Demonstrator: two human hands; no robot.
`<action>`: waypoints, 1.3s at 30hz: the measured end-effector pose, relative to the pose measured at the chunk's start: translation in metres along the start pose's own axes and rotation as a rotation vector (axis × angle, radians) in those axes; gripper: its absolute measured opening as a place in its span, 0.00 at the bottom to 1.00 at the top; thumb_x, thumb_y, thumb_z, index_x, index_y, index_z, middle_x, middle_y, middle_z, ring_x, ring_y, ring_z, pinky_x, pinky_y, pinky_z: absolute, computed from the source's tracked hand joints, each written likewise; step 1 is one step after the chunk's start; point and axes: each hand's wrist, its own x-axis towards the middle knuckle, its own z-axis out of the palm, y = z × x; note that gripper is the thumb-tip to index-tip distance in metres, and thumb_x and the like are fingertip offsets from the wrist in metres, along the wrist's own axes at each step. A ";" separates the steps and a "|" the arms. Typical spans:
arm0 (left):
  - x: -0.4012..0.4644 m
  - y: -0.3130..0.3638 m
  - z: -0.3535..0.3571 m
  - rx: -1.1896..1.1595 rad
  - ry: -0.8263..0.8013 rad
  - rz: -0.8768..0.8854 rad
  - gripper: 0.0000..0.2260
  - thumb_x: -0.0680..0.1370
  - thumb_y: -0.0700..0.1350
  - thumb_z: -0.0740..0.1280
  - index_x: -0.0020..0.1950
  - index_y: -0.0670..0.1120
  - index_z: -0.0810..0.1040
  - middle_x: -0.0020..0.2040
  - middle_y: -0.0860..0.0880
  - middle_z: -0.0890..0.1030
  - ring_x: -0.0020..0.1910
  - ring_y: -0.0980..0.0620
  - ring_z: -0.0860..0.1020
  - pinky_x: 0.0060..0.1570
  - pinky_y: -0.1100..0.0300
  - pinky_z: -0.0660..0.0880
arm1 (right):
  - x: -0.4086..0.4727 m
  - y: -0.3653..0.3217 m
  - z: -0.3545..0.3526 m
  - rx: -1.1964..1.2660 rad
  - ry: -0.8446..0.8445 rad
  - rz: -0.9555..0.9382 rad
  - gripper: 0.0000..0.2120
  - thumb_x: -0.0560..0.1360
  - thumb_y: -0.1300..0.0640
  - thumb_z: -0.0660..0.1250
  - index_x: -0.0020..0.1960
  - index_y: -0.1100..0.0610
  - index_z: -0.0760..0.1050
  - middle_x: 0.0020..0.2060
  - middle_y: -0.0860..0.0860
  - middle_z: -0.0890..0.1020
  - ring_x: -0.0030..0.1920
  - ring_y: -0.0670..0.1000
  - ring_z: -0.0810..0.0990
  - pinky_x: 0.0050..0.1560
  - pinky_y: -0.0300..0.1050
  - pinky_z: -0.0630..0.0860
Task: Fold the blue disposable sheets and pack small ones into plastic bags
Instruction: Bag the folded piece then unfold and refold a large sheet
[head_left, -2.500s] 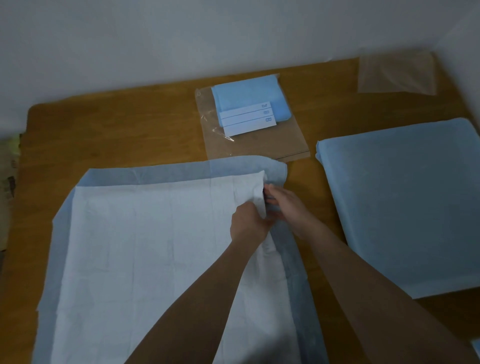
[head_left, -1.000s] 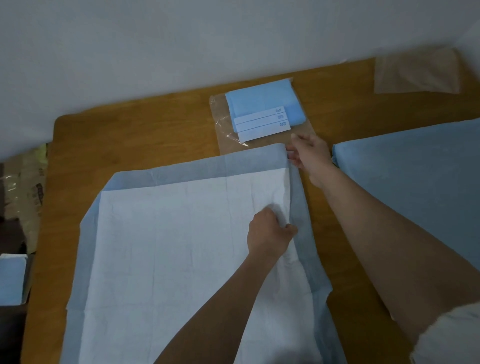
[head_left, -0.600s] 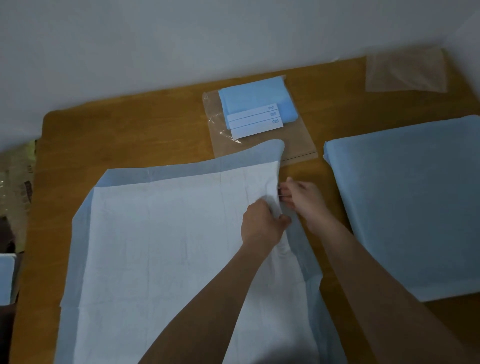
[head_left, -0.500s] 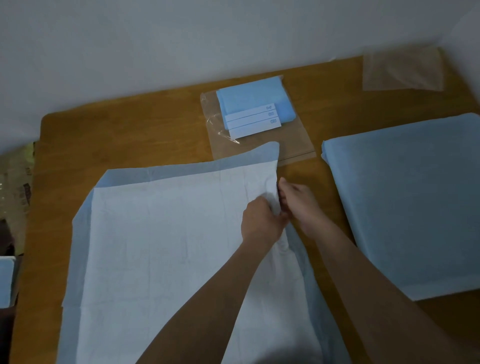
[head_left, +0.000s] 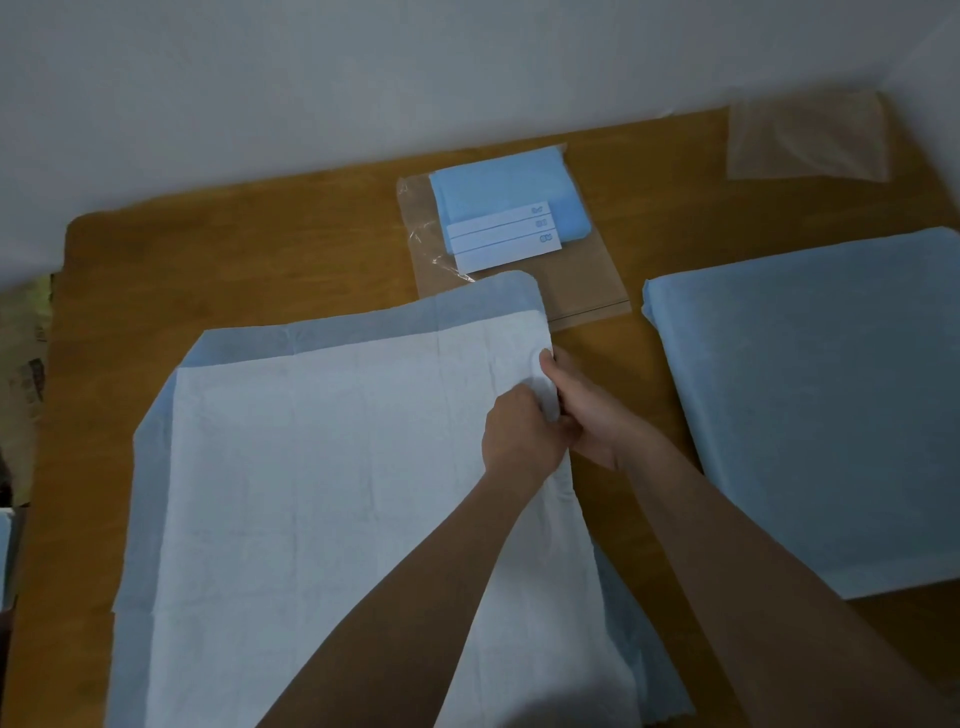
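Wooden table (head_left: 260, 270), sheet (head_left: 311, 493) edge inside both grips

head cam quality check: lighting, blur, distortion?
Head view: dim and flat, no glare; wide-angle bend along the table edge; frame fairly sharp; forearms shade the spread sheet at the bottom; both hands, left hand and right hand, stay legible.

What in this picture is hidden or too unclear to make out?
- Head view: the printing on the white labels of the bagged small sheet is too small to read.
- The fingertips of the left hand and right hand are hidden in the bunched edge of the open sheet.
- The folded blue stack is cut off by the right edge.
- The object at the left edge is cropped and dim.
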 end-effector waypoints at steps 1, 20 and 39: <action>0.002 -0.001 0.002 0.005 0.001 -0.001 0.07 0.75 0.49 0.70 0.43 0.50 0.74 0.34 0.56 0.72 0.35 0.56 0.76 0.37 0.65 0.69 | 0.002 0.000 0.000 -0.002 -0.004 0.020 0.35 0.75 0.30 0.55 0.77 0.40 0.51 0.77 0.47 0.58 0.76 0.55 0.59 0.73 0.60 0.62; 0.022 -0.005 0.017 0.050 -0.021 -0.053 0.15 0.74 0.55 0.71 0.52 0.46 0.77 0.42 0.51 0.76 0.43 0.53 0.78 0.42 0.63 0.73 | 0.003 0.040 -0.019 -0.042 0.189 -0.022 0.26 0.82 0.39 0.49 0.69 0.53 0.71 0.56 0.45 0.78 0.55 0.44 0.76 0.58 0.42 0.71; -0.091 -0.066 0.022 0.132 -0.137 0.107 0.02 0.75 0.41 0.65 0.43 0.45 0.74 0.40 0.50 0.76 0.37 0.53 0.74 0.36 0.62 0.72 | -0.074 0.123 -0.028 -0.088 0.366 -0.069 0.06 0.76 0.59 0.66 0.47 0.49 0.79 0.47 0.45 0.81 0.49 0.44 0.79 0.41 0.34 0.72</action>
